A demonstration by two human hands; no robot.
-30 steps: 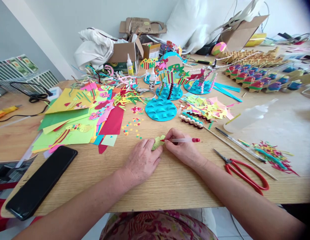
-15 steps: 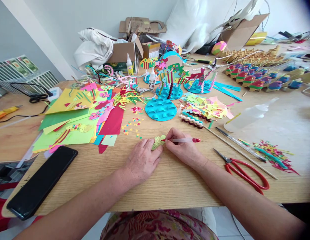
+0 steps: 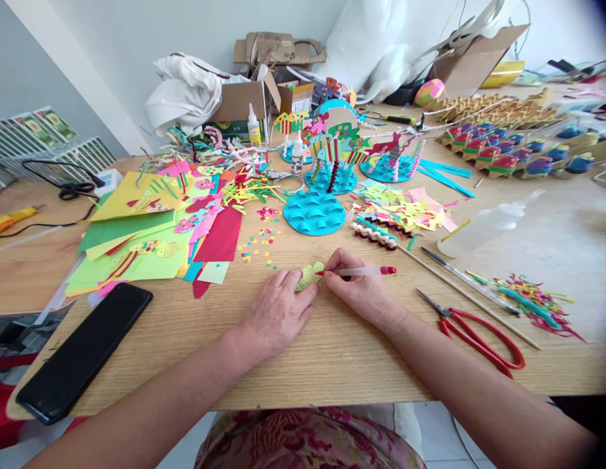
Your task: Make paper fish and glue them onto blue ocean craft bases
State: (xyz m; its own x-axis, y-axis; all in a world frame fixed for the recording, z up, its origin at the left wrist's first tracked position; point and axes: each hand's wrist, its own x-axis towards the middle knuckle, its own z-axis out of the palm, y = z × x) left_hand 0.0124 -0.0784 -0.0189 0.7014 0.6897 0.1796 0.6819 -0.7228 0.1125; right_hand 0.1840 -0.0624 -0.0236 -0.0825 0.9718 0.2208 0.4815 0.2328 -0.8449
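My left hand (image 3: 278, 309) lies flat on the wooden table (image 3: 332, 352), its fingertips pressing down a small yellow-green paper fish (image 3: 309, 276). My right hand (image 3: 358, 286) is closed round a clear pen with a red cap (image 3: 364, 271). The pen's tip touches the right end of the paper fish. Both hands sit near the table's front edge, just below a round blue wavy paper disc (image 3: 314, 213).
Red-handled scissors (image 3: 481, 339) and thin wooden sticks (image 3: 469, 299) lie to the right. A black phone (image 3: 83, 352) lies at the front left. Coloured paper sheets (image 3: 137, 241), paper scraps, glue bottles (image 3: 254, 127), cardboard boxes and finished paper models crowd the back.
The pen's red end has risen slightly in my right hand. Both hands stay on the paper fish.
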